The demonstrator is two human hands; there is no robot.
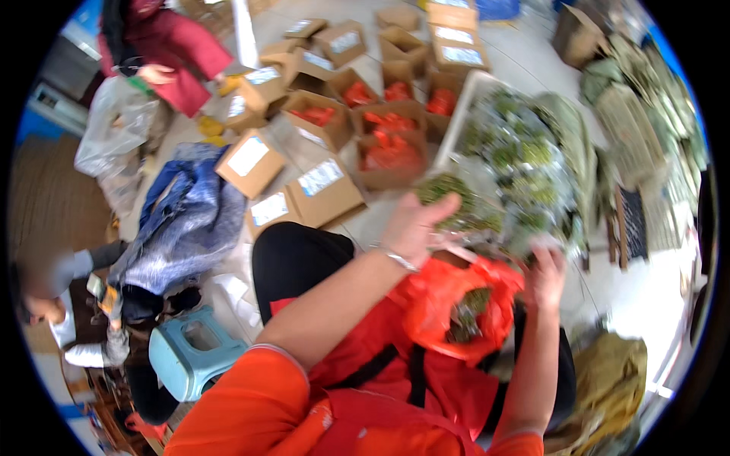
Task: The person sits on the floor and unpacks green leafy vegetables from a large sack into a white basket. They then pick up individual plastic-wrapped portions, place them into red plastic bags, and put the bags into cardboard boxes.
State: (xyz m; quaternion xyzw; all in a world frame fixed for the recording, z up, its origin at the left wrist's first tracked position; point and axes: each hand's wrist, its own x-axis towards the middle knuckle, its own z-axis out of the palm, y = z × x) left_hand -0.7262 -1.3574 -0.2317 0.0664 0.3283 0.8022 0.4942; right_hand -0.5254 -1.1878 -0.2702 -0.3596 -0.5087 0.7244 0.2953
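My left hand [413, 228] holds a transparent plastic packet of green plant matter [447, 191], with the thumb along its near side. Below it, a red-orange plastic bag [433, 319] sits open-mouthed at my lap. Inside the bag lie green packets [467, 319], partly hidden by its folds. My right hand [546, 276] is raised at the bag's right side, fingers bent beside some transparent plastic; blur hides whether it grips any. Just beyond both hands stands a white crate [465, 114] heaped with transparent packets of green plant matter [524, 154].
Cardboard boxes [331, 185] crowd the floor ahead, several holding red-orange bags [393, 151]. A blue woven sack [194, 211] and light-blue stool [188, 353] lie leftward. One person [165, 51] stands far left; another [68, 308] holds a handheld device. Greenish sacks [627, 125] are piled right.
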